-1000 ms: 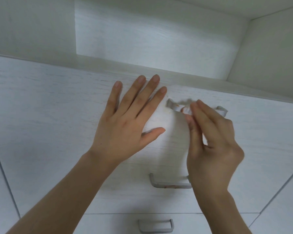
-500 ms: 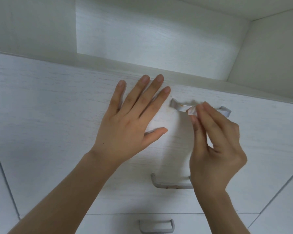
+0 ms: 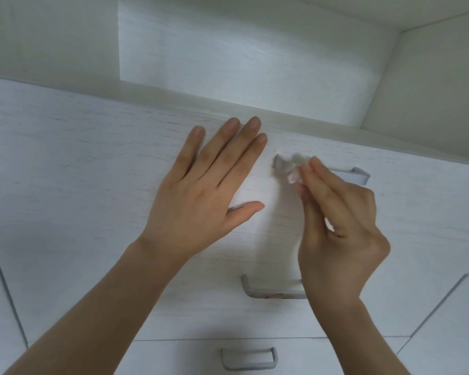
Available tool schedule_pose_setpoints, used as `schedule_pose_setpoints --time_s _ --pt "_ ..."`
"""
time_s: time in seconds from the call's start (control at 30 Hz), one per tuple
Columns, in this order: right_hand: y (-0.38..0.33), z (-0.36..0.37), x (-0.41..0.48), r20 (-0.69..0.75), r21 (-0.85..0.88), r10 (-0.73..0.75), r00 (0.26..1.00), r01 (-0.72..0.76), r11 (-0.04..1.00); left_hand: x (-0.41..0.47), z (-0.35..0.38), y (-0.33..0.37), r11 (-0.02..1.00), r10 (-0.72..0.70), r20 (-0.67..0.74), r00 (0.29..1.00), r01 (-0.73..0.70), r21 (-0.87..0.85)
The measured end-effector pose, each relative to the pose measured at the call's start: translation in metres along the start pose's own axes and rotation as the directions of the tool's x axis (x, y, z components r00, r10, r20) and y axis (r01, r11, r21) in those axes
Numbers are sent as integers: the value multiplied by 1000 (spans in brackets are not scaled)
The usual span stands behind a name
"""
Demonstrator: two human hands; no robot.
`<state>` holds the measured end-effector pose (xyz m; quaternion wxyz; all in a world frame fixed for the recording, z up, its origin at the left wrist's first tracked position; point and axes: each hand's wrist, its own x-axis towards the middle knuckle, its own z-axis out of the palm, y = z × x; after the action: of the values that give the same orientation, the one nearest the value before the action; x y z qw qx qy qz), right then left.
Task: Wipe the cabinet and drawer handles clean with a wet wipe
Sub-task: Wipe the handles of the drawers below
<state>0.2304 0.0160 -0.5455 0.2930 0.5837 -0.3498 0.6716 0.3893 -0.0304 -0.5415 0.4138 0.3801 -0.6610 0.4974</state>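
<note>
The person's left hand [image 3: 201, 190] lay flat against the white wood-grain cabinet front [image 3: 79, 185], fingers straight and close together, thumb stuck out to the side, holding nothing. Just to its right, the right hand [image 3: 339, 228] pinched a small crumpled wet wipe [image 3: 293, 173] between thumb and the first fingers, the other fingers curled in toward the palm. The wipe was a pale wad, blurred from where I stood, and it sat against the left end of the top handle [image 3: 355, 174], a grey bar mounted across the front. The bar's right end stuck out bare past the knuckles, while the middle stretch was hidden behind the fingers. Lower on the same front was a second handle [image 3: 271, 295], with a few reddish-brown specks along its bar and its right end hidden by the right wrist. Below a thin seam, a third handle [image 3: 249, 367] sat on the next drawer front [image 3: 173, 358], well apart from both hands. Above it all opened a pale shelf recess [image 3: 228, 55], shadowed on its left side. Both forearms reached up from the bottom edge, bare of sleeves.
</note>
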Motion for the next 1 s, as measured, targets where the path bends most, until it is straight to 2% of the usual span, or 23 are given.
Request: schedule_pose_setpoints --time_s 0.1,0.3,0.43,0.5,0.63,0.8,1.0 --pt "2 -4 4 -69 7 60 996 -60 998 -2 -1 -4 1000 7 8 1000 -8 9" --pt "-3 5 3 16 -20 -47 999 48 999 -3 1 -5 1000 9 -10 1000 -9 -2" --pt "-2 2 3 -29 -35 6 1000 -7 999 -4 2 -5 1000 8 -16 1000 -8 5" --pt "-2 1 4 6 -54 -43 999 43 998 -4 2 -4 1000 11 -18 1000 -11 8" --pt "-5 3 7 11 -68 -44 999 45 997 -4 3 -4 1000 12 -25 1000 -11 18" --pt "-10 7 10 77 -126 -142 987 151 981 -4 5 -5 1000 14 -41 999 -13 21" --pt "-15 7 18 159 -193 -170 973 200 961 -5 7 -4 999 14 -66 998 -12 33"
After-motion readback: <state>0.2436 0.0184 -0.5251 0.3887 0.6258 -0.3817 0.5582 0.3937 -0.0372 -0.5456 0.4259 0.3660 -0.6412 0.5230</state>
